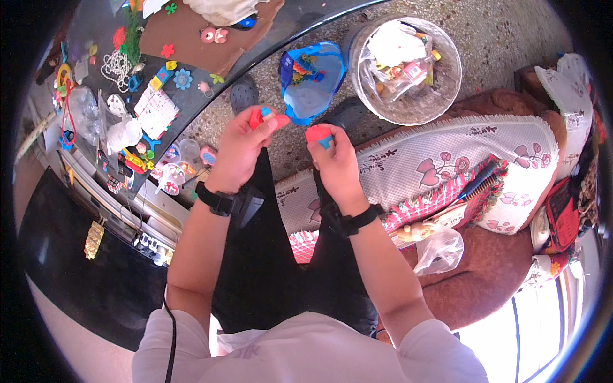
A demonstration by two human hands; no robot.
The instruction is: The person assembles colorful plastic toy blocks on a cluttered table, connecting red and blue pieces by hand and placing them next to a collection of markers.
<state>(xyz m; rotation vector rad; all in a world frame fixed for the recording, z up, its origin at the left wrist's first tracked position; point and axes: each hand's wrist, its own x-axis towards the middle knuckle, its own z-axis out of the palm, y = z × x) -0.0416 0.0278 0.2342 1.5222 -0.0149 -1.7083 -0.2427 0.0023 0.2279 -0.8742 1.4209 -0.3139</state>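
Observation:
My left hand (237, 150) is closed, pinching a small red-and-blue piece (274, 121) between thumb and fingers. A little to its right and apart from it, my right hand (338, 163) grips a second red-and-blue piece (318, 134). What exactly these pieces are is too small to tell. Both hands are in the air above my lap. Just beyond them, a blue bag (314, 96) stands with its mouth spread wide, showing small colourful pieces inside. Each wrist wears a black band.
A dark table (211, 89) at left holds toys, a string of white beads (117, 69) and brown cardboard (185, 38). A round bin (454, 83) full of wrappers stands past the bag. At right, a brown sofa (491, 268) carries a patterned cover (415, 153) and a blue brush (479, 182).

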